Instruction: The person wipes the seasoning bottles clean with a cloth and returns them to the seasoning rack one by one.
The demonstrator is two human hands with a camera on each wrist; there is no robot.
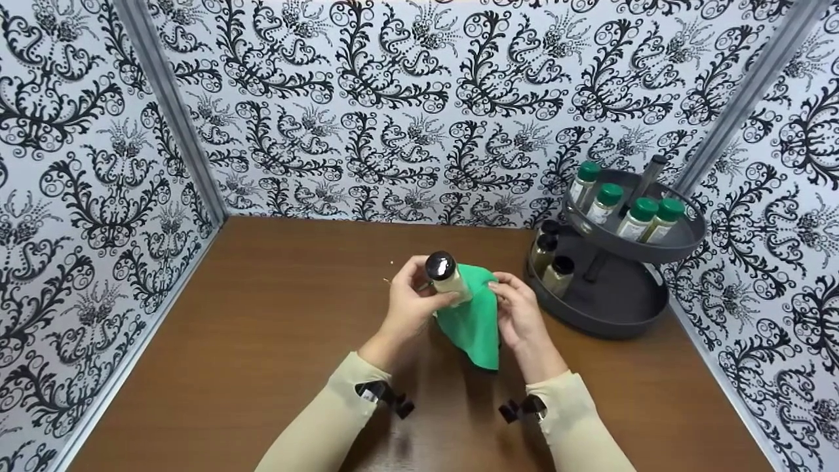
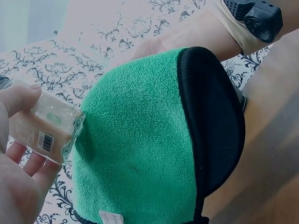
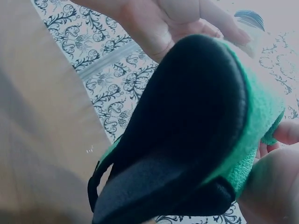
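My left hand [image 1: 408, 301] grips a small clear bottle [image 1: 452, 285] with a shiny black cap and pale contents. The bottle tilts, and its barcode label [image 2: 46, 142] shows in the left wrist view. From my right hand [image 1: 521, 314] hangs a green terry cleaning mitt [image 1: 475, 328], its top edge pinched between thumb and fingers. Black trim and a dark lining [image 3: 187, 102] face the right wrist camera. The mitt's upper part lies against the bottle's lower end. Both hands are raised above the brown table.
At the right stands a dark grey two-tier round rack [image 1: 613, 331]. Several green-capped bottles [image 1: 636, 221] are on its upper tier, and black-capped bottles [image 1: 558, 276] on the lower one. Patterned walls [image 1: 393, 118] enclose the brown table [image 1: 275, 295]. Tiny crumbs lie left of the hands.
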